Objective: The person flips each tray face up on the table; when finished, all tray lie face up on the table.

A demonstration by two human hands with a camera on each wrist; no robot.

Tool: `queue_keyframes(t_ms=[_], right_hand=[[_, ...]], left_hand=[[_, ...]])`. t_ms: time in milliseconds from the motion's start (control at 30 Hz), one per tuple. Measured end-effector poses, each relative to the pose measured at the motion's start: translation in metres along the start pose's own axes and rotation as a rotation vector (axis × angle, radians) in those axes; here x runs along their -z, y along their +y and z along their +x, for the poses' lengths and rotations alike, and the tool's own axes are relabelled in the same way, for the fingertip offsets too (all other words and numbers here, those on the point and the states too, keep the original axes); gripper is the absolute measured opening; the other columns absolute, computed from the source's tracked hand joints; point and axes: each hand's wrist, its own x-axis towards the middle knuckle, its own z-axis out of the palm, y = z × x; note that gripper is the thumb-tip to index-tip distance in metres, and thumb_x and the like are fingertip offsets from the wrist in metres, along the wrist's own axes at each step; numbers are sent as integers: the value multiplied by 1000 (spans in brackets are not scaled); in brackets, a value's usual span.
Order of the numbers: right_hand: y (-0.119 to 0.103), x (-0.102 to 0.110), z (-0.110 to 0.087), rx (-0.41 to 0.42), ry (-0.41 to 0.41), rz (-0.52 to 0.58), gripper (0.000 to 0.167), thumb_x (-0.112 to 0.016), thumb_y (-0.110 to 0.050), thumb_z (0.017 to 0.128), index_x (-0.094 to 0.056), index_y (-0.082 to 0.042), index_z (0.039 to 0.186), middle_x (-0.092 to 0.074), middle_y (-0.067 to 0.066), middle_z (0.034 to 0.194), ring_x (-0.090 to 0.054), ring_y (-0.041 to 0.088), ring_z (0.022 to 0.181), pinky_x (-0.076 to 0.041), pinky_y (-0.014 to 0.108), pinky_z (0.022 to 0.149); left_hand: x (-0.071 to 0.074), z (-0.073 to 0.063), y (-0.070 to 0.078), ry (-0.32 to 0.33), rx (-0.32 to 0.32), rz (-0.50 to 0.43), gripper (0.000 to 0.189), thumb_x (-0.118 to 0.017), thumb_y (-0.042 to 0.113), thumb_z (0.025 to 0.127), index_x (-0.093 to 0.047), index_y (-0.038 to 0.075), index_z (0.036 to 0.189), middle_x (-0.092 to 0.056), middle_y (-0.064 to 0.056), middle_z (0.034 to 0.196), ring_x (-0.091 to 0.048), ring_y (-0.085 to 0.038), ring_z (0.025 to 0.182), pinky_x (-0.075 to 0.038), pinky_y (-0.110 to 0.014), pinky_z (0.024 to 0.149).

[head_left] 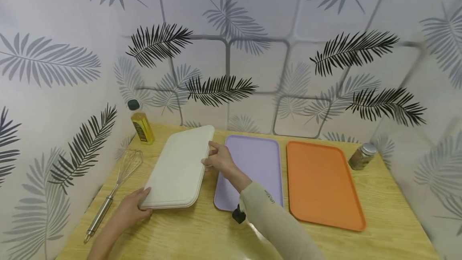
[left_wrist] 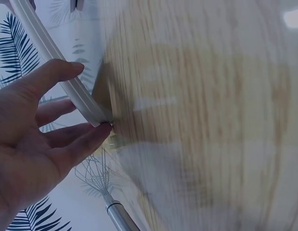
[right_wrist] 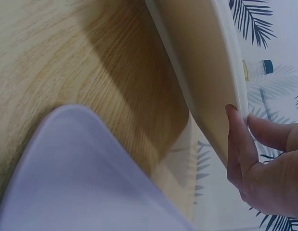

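A cream-white tray (head_left: 177,167) is held tilted over the left part of the table, its broad flat face turned up. At its near left corner my left hand (head_left: 128,212) grips the rim; in the left wrist view the thumb lies on one side of the tray edge (left_wrist: 47,48) and the fingers on the other. My right hand (head_left: 221,159) pinches the right long edge, and in the right wrist view its fingers (right_wrist: 242,144) reach onto the shaded underside (right_wrist: 197,53). A lilac tray (head_left: 252,163) lies just right of it, partly behind my right forearm.
An orange tray (head_left: 323,183) lies farther right, with a metal-lidded jar (head_left: 362,157) beside it. At the left are a whisk (head_left: 112,196) and an oil bottle (head_left: 142,126). Patterned walls (head_left: 252,67) border the wooden table (head_left: 202,232).
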Motion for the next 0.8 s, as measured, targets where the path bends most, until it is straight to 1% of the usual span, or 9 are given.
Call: queue_keyframes(t_ms=[133, 200, 233, 333, 533, 667, 800], right_hand=[[-6, -1, -3, 7, 0, 2, 77, -67, 17, 79, -33, 2, 147, -44, 27, 118, -60, 20, 71, -56, 49, 79], [-9, -1, -3, 14, 0, 4, 77, -67, 16, 79, -34, 1, 147, -45, 27, 117, -60, 21, 70, -57, 48, 78], [-10, -2, -3, 18, 1, 5, 77, -68, 16, 79, -34, 1, 147, -45, 27, 117, -60, 21, 70, -58, 47, 77], [-13, -2, -2, 19, 7, 10, 78, -68, 16, 79, -34, 1, 147, -45, 26, 117, -61, 20, 69, -59, 43, 73], [-19, -3, -3, 10, 10, 21, 77, -68, 16, 79, -35, -1, 147, -47, 24, 116, -63, 22, 72, -57, 46, 77], [-27, -5, -3, 22, 11, 35, 76, -67, 16, 80, -36, -2, 147, -48, 22, 115, -63, 23, 75, -59, 42, 73], [-34, -6, -4, 34, 7, 55, 76, -67, 16, 80, -37, -3, 147, -48, 23, 115, -64, 23, 75, -60, 39, 71]], left_hand=[[1, -2, 7, -11, 74, -29, 66, -76, 10, 74, -49, -15, 129, -45, -43, 128, -44, -60, 115, -38, -64, 99], [2, -3, 10, -17, 115, -55, 65, -74, 9, 76, -47, -15, 130, -44, -42, 129, -43, -59, 117, -37, -63, 100], [2, -4, 11, -11, 123, -63, 65, -73, 8, 76, -47, -16, 130, -44, -42, 129, -44, -58, 117, -37, -62, 100], [1, -5, 14, 2, 140, -83, 63, -72, 8, 77, -47, -16, 130, -45, -41, 129, -45, -57, 117, -39, -61, 100], [1, -9, 19, 20, 171, -116, 59, -71, 8, 79, -49, -15, 129, -47, -37, 130, -47, -54, 118, -41, -59, 99], [-1, -10, 21, 33, 170, -126, 56, -70, 9, 81, -51, -14, 129, -49, -36, 130, -49, -52, 117, -43, -57, 99], [-3, -12, 22, 32, 174, -156, 55, -70, 10, 83, -51, -12, 130, -50, -35, 129, -52, -50, 114, -47, -55, 95]])
